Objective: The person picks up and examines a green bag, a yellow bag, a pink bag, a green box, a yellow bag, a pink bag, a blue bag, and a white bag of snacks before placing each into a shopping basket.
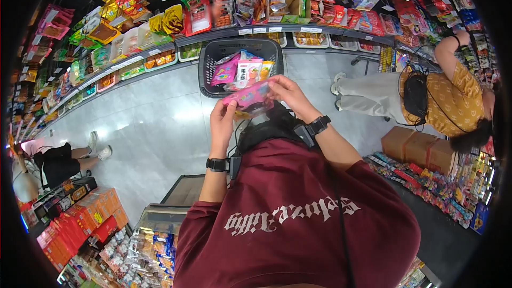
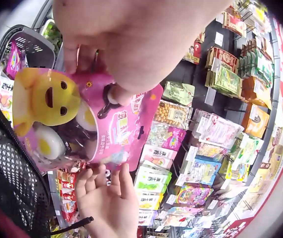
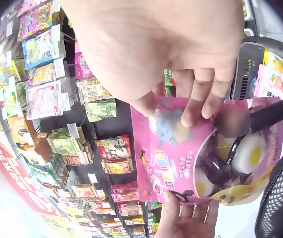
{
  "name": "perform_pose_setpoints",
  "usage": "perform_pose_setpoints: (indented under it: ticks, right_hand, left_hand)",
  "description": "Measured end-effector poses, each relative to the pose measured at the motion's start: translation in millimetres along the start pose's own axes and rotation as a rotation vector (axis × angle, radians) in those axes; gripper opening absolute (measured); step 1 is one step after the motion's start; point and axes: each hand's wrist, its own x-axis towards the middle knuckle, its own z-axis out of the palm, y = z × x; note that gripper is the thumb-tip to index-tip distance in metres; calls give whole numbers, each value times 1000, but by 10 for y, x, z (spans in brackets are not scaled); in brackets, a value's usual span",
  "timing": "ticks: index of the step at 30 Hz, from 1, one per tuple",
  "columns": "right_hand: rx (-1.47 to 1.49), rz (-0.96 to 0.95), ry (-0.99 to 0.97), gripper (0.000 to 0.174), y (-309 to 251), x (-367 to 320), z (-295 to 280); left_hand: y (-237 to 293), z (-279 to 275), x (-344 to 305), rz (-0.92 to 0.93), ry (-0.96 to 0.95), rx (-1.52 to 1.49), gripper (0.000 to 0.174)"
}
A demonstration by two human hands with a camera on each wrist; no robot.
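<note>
Both hands hold a pink candy pouch (image 1: pixel 248 96) by its opposite edges, in front of the body and near the basket. The pouch's front has a yellow smiling figure and fried-egg shapes on a dark pan. My left hand (image 1: pixel 221 122) pinches one edge, its thumb (image 2: pixel 117 94) on the front and its fingers partly hidden behind. My right hand (image 1: pixel 290 95) grips the other edge, with fingertips (image 3: pixel 195 115) pressing on the printed face. Beyond the pouch is a dark grey shopping basket (image 1: pixel 205 74). Inside lie a white fruit-print packet (image 1: pixel 248 72) and a bright pink packet (image 1: pixel 225 70).
Shelves (image 1: pixel 186 40) full of bagged snacks curve around the far side, behind the basket. A person in a yellow patterned shirt (image 1: pixel 453 96) stands at the right by the shelves. Stacked red boxes (image 1: pixel 80 224) are at lower left, and a cardboard box (image 1: pixel 418 149) is at right.
</note>
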Motion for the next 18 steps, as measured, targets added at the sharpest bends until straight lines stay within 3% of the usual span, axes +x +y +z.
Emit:
perform_pose_setpoints:
  ticks: [7,11,18]
  right_hand:
    - [11,6,-65,21,-239,386,-353]
    - [85,50,-54,22,-381,605,-744]
    - [106,62,27,21,-623,812,-1283]
  left_hand:
    - [220,426,300,-65,126,12,31]
    - [226,734,622,-54,90,135,41]
    - [442,1401,963,-137,85,128,44]
